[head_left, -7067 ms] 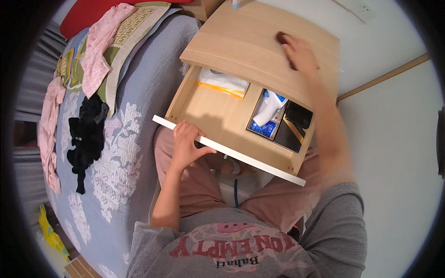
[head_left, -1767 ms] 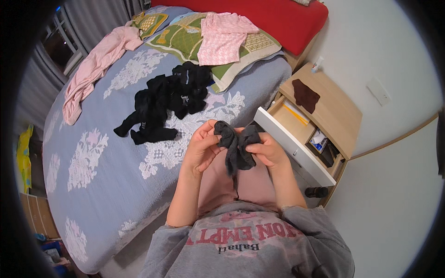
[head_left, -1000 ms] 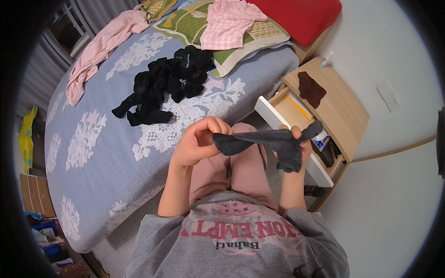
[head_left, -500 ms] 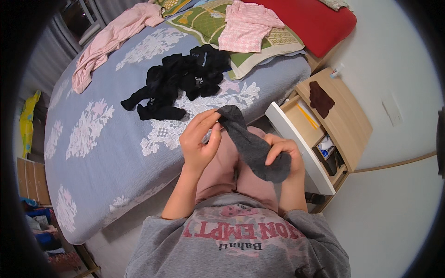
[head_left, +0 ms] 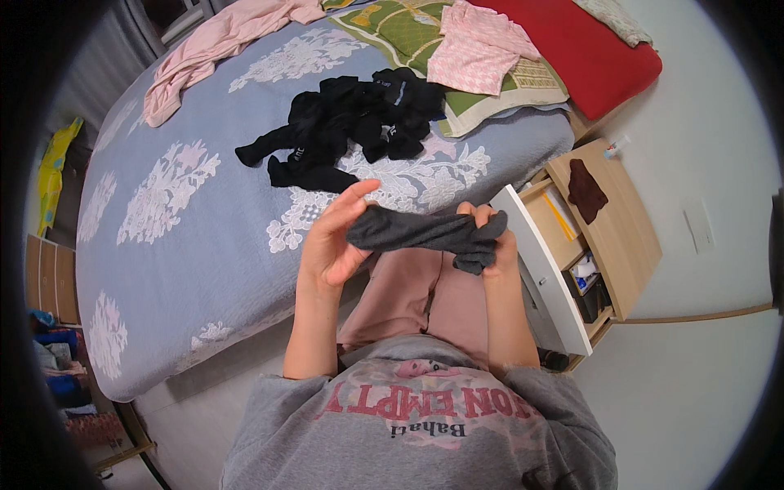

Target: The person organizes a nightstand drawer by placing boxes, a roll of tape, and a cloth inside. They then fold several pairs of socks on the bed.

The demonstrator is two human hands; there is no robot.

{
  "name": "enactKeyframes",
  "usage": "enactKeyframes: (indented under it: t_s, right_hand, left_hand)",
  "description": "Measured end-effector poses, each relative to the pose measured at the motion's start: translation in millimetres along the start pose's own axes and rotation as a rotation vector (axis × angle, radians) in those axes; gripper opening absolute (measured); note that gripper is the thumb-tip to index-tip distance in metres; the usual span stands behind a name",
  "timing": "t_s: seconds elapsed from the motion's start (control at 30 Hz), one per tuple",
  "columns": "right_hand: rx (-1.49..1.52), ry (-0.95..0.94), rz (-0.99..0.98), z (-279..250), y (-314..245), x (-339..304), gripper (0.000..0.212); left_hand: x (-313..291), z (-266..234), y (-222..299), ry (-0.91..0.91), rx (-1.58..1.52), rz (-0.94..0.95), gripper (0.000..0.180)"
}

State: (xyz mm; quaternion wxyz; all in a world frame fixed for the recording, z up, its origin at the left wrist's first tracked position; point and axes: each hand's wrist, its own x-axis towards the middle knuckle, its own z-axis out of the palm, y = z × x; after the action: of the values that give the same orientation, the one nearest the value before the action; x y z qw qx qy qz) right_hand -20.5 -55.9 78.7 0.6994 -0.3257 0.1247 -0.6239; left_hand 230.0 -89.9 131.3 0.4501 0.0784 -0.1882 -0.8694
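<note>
A dark grey sock (head_left: pixel 420 231) is stretched sideways between my two hands, above my lap. At its left end my left hand (head_left: pixel 333 237) pinches the fabric between thumb and fingers. My right hand (head_left: pixel 496 241) is closed round the other end, where the cloth bunches and hangs a little below the fingers. Beyond my hands, a loose heap of black socks (head_left: pixel 343 122) lies on the blue-grey bedspread (head_left: pixel 229 261) with its white floral patches.
Right of me a white-fronted drawer (head_left: pixel 543 278) stands pulled out of a wooden nightstand (head_left: pixel 625 245), which bears a dark brown cloth (head_left: pixel 585 192). Pink checked fabric (head_left: pixel 478 49) lies on a green patterned pillow (head_left: pixel 392 37). A pink garment (head_left: pixel 220 49) is at the bed's far left.
The sock has turned from hanging diagonally to nearly level. My right hand has moved up and gathered its end; my left hand has shifted slightly lower. The view has shifted a little.
</note>
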Motion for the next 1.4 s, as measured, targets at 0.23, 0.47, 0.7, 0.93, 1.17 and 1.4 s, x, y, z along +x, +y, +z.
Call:
enactKeyframes:
  t_s: [0.23, 0.47, 0.7, 0.93, 1.17, 1.4]
  right_hand:
    - [0.266, -0.102, 0.042, 7.4, 8.7, 22.3, 0.027]
    - [0.188, 0.294, 0.209, 9.0, 20.6, 11.2, 0.009]
    - [0.383, 0.328, 0.162, 3.4, -0.2, -5.3, 0.022]
    - [-0.163, 0.428, 0.119, 36.7, -2.9, -16.3, 0.03]
    - [-0.146, 0.426, 0.118, 23.3, 5.6, -28.7, 0.036]
    - [-0.006, 0.399, 0.014, 20.5, -6.6, -27.1, 0.043]
  left_hand:
    - [-10.5, -22.5, -1.9, 0.18, 0.58, -0.087, 0.032]
    - [-11.8, -26.8, -6.6, -0.424, -0.262, 0.137, 0.051]
    - [25.7, -50.2, -35.9, 0.423, 0.427, 0.046, 0.041]
    - [23.1, -15.7, -76.0, 0.228, 0.41, -0.287, 0.073]
    - [34.0, -8.5, -53.8, 0.219, -0.059, 0.215, 0.035]
    - [23.9, -11.6, -67.3, 0.209, -0.019, 0.04, 0.043]
